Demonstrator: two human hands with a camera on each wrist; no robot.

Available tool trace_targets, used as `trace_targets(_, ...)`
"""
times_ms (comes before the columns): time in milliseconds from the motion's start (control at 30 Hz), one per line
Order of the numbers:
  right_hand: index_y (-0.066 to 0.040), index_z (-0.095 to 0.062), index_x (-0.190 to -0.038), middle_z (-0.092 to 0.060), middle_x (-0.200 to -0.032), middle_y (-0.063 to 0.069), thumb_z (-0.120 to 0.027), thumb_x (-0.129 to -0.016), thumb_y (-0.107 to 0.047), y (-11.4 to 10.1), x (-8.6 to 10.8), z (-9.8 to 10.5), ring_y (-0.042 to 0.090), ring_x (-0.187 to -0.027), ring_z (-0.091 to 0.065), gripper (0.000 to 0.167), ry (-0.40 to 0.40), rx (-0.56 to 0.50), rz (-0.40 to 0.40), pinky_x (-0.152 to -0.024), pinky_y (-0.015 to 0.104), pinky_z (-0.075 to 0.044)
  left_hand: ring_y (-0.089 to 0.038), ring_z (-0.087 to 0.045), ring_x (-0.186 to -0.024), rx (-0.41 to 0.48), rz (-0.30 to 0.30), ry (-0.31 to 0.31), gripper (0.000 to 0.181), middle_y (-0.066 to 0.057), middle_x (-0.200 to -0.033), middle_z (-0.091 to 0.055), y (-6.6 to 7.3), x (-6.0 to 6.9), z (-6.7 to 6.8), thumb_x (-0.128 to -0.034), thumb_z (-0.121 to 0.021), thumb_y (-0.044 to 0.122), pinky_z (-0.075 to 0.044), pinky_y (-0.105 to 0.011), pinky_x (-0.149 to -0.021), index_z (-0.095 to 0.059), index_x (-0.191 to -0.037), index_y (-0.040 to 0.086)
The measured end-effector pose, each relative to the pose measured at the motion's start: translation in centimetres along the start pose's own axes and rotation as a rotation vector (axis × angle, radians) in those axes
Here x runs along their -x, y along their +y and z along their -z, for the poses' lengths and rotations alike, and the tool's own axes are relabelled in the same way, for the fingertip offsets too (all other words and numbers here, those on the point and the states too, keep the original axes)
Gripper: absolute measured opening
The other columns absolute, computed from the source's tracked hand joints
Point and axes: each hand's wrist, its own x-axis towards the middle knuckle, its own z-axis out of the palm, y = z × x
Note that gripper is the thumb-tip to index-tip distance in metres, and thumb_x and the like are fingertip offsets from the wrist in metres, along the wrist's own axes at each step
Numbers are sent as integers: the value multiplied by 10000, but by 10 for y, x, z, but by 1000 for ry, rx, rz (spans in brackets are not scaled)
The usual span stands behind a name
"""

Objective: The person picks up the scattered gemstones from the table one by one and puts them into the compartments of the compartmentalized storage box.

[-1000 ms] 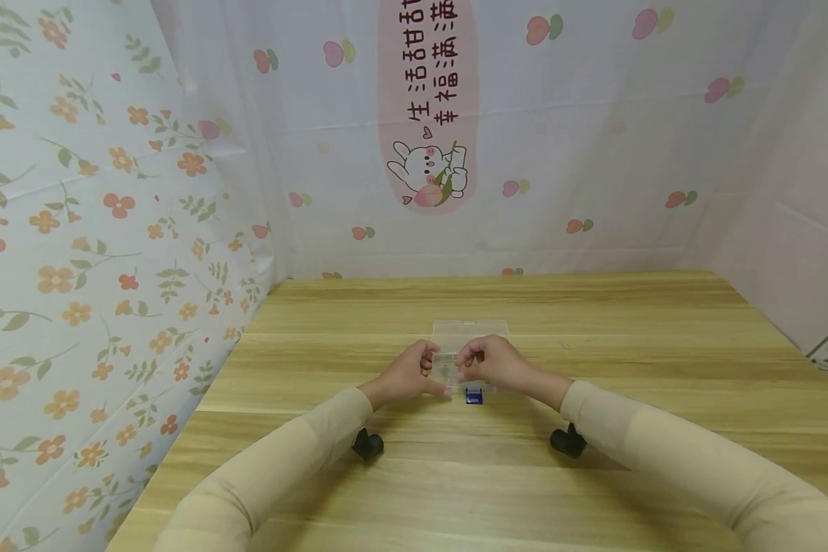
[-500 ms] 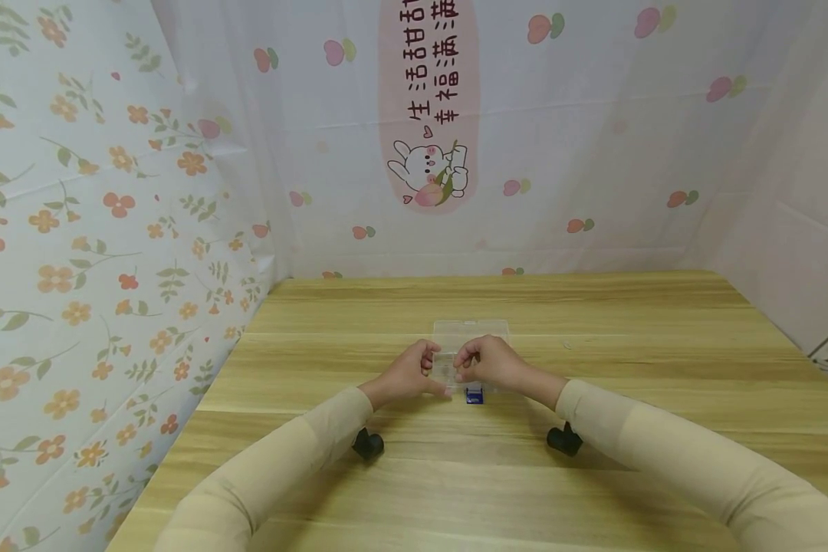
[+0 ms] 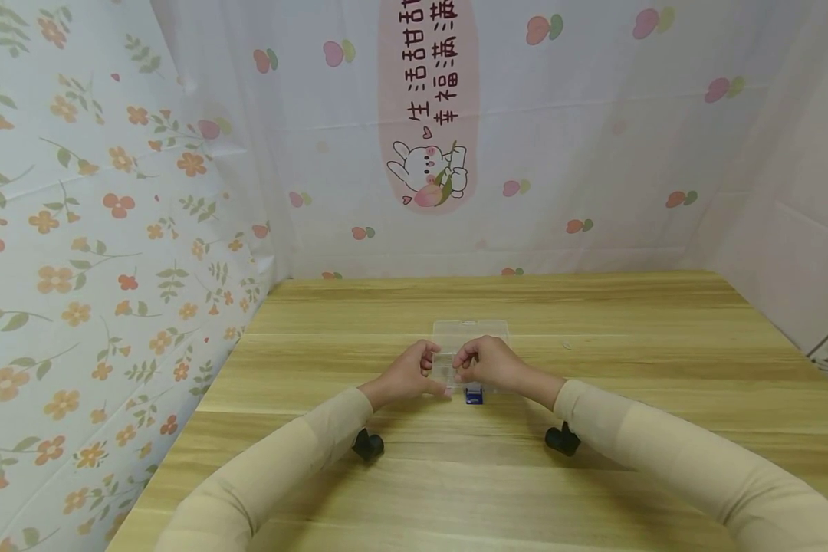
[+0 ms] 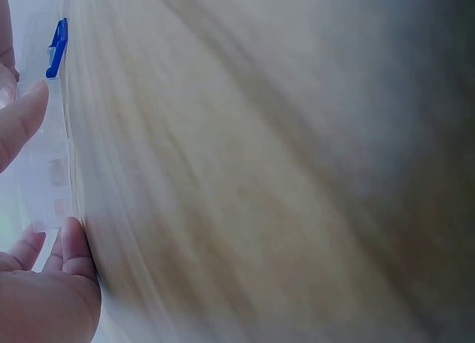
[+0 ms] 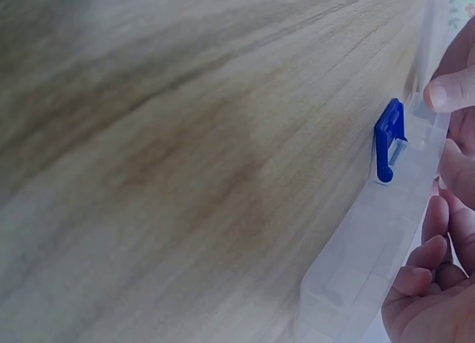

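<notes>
A clear plastic compartment box (image 3: 441, 376) lies on the table with its lid (image 3: 469, 330) folded back. From its front edge hangs a blue latch (image 3: 474, 397), also plain in the right wrist view, latch (image 5: 387, 144). My left hand (image 3: 409, 373) grips the box's left end, thumb at the front and fingers behind. Over the compartments, my right hand (image 3: 498, 364) has thumb and forefinger brought together at a clear upright divider (image 3: 453, 368), seemingly pinching it; its other fingers are curled. The right hand covers the box's right part.
The wood-grain table (image 3: 359, 307) spreads on all sides of the box. A tiny clear piece (image 3: 566, 346) lies to the right. Dark wrist mounts (image 3: 368, 445) hang beneath both forearms. A patterned cloth (image 3: 593, 153) hangs behind the table.
My right hand and forearm have shifted very slightly left. The left hand and the box stay where they were.
</notes>
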Motion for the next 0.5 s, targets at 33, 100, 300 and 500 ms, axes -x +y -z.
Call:
trace_targets(33, -48, -716, -873, -626, -757, -12, -803, -782, -49, 0, 0, 0, 148, -688, -549, 125, 0, 1, -4, -622, 293, -466, -199, -413, -930, 1, 0, 1, 736, -98, -1095, -454, 0, 0, 0, -720, -877, 132, -379, -333, -800, -454, -1314, 26)
trace_targets(100, -51, -715, -873, -622, -761, -12, -806, -781, -56, 0, 0, 0, 149, -687, -543, 129, 0, 11, 0, -618, 293, -463, -197, -414, -931, 1, 0, 3, 738, -94, -1093, -454, 0, 0, 0, -718, -879, 132, -380, -332, -801, -454, -1313, 26)
trace_targets(300, -63, -713, -867, -615, -774, -8, -814, -778, -74, 0, 0, 1, 154, -681, -524, 134, 3, 20, -3, -609, 296, -451, -196, -415, -928, -4, -3, 3, 748, -90, -1085, -450, -1, 0, -1, -711, -882, 124, -385, -331, -800, -452, -1314, 17)
trace_targets(500, -65, -723, -876, -625, -790, -16, -816, -778, -83, -3, 0, 3, 158, -680, -512, 136, 22, 45, -3, -610, 304, -442, -195, -416, -935, -6, 5, 3, 753, -79, -1088, -448, 0, 0, 0, -715, -882, 140, -387, -331, -806, -450, -1320, 24)
